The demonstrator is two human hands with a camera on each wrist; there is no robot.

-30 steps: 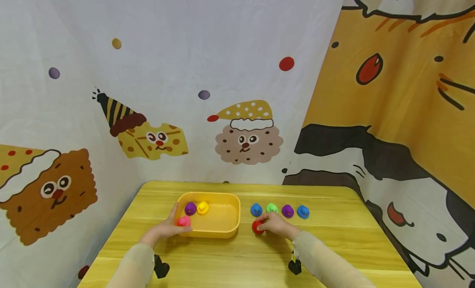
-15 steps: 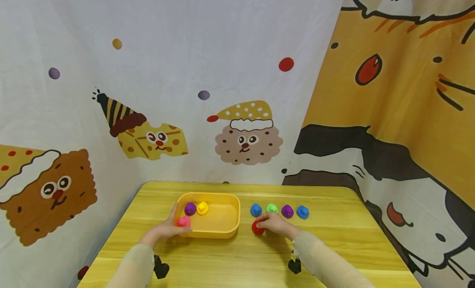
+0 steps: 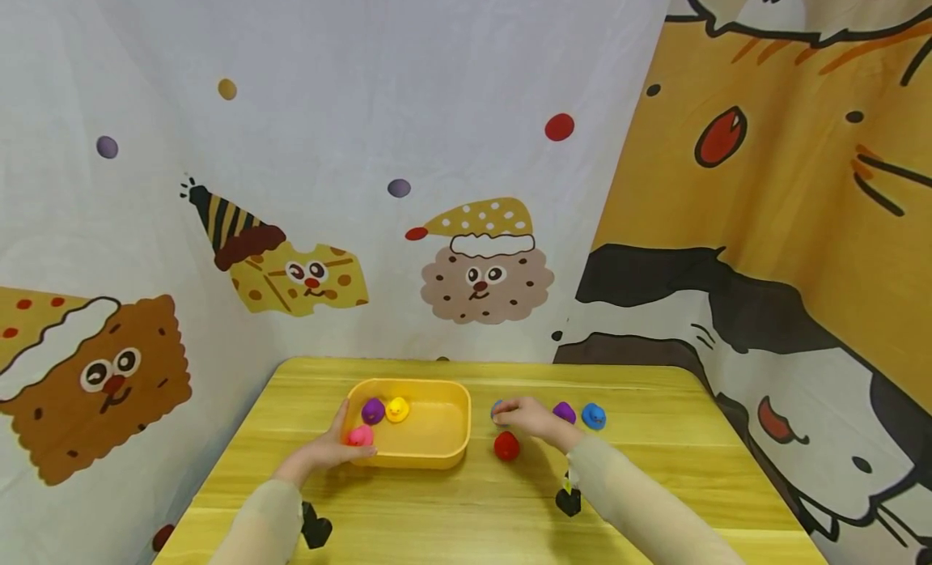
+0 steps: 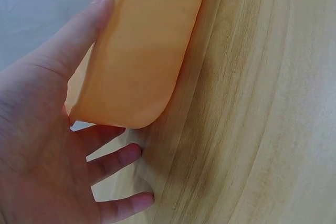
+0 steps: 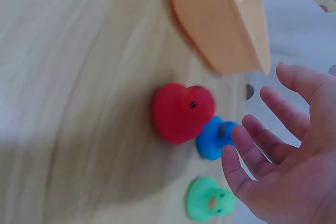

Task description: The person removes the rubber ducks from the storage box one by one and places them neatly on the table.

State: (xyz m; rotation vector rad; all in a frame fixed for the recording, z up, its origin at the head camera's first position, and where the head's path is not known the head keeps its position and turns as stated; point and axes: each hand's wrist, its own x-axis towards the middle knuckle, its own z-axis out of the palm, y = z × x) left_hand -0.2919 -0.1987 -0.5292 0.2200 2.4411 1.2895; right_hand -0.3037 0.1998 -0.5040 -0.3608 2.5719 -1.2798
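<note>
My left hand [image 3: 325, 449] grips the near left corner of a yellow plastic tub [image 3: 437, 460], thumb along the front rim and fingers round the end wall. In the left wrist view the thumb [image 4: 86, 24] lies on the rim of the tub [image 4: 142, 51]. Inside sit a purple, a yellow and a pink rubber duck [image 3: 360, 435]. My right hand [image 3: 535, 418], fingers loosely spread, hovers over a blue duck [image 3: 497, 411]. A red duck [image 3: 506, 446] stands on the table just in front of it. The right wrist view shows the green duck [image 5: 207, 200], hidden by the hand in the head view.
A purple duck [image 3: 564, 412] and another blue duck [image 3: 594, 416] stand right of my right hand. The wood-grain table [image 3: 437, 516] ends at a printed cloth [image 3: 473, 104] behind and at both sides.
My right hand has let go of the red duck and moved up and away from it, towards the back row of ducks. The left hand and the tub have stayed put.
</note>
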